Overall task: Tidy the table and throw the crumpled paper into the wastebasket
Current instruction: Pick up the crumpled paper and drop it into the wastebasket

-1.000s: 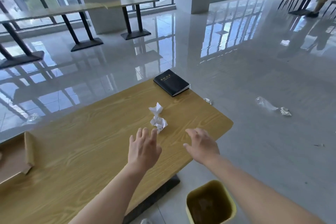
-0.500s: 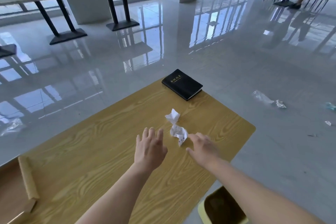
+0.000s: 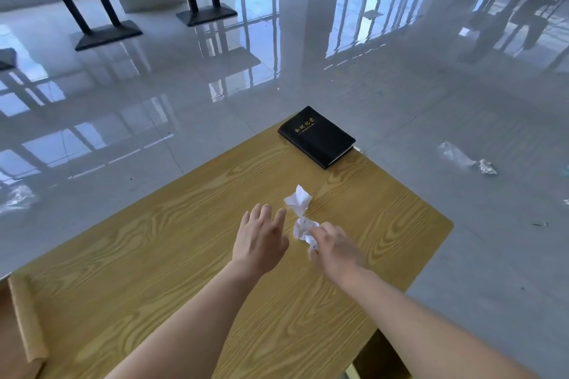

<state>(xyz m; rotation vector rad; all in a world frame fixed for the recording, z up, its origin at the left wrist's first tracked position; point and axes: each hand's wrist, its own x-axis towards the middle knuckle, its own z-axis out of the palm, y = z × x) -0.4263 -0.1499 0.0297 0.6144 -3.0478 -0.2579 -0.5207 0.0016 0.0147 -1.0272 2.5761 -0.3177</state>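
Observation:
Two crumpled white papers lie on the wooden table [image 3: 147, 261]. The farther crumpled paper [image 3: 298, 198] sits free. The nearer crumpled paper [image 3: 302, 229] is partly under the fingertips of my right hand [image 3: 337, 248], whose fingers curl onto its near right side. My left hand [image 3: 260, 240] hovers just left of that paper, fingers spread and holding nothing. Only a yellow sliver of the wastebasket [image 3: 350, 372] shows at the bottom edge, below the table.
A black notebook [image 3: 317, 137] lies at the table's far corner. A brown cardboard sheet with a rolled edge [image 3: 26, 317] sits at the table's left end. Clear plastic litter [image 3: 468, 160] lies on the glossy floor to the right, and more plastic litter [image 3: 18, 197] to the left.
Both hands moved forward over the table. My right hand went from open beside the nearer paper to fingers closing on it. The view tilted down and the wastebasket slipped almost out of frame.

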